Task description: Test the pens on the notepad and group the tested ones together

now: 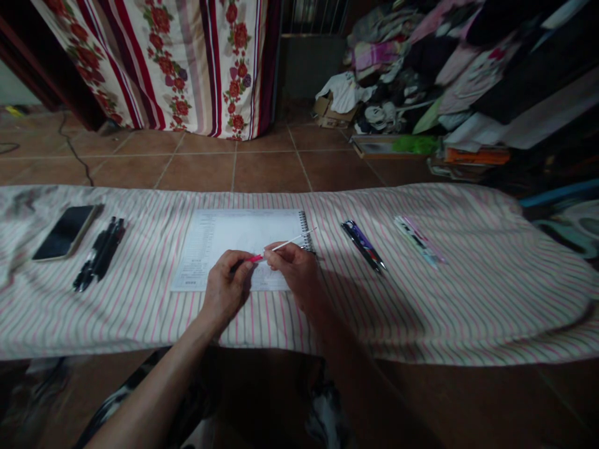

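Both hands meet over a spiral-bound notebook (238, 246). The left hand (227, 288) is curled, its fingertips pinching the pink end of a thin white pen (281, 246); the right hand (297, 269) pinches the slim shaft. The notebook lies flat on a striped cloth-covered bench (421, 299). Black pens (99, 252) and a glossy phone (65, 232) lie left, patterned pens (364, 246) right.

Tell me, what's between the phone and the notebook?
In the head view, black pens lie on the striped cloth between the phone and the notebook.
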The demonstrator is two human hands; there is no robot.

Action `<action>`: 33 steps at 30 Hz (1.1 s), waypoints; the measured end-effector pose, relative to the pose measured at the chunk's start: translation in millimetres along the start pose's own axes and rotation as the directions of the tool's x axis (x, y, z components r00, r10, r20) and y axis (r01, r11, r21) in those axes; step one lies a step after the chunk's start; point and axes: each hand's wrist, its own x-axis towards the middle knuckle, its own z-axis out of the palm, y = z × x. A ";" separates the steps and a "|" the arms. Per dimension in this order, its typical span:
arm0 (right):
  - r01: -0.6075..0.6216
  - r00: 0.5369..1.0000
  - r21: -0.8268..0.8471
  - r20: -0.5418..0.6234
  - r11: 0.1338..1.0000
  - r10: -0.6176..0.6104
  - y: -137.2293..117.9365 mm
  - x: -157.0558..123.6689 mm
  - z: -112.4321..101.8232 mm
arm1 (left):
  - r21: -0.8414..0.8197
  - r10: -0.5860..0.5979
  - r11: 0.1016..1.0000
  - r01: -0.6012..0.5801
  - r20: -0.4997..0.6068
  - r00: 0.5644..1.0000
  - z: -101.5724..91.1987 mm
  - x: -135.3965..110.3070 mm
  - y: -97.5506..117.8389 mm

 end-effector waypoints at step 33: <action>0.213 0.977 -0.315 0.083 0.925 -0.197 -3.9 -7.4 6.6 | 0.006 0.062 0.998 -0.063 0.029 0.998 2.2 -2.7 7.6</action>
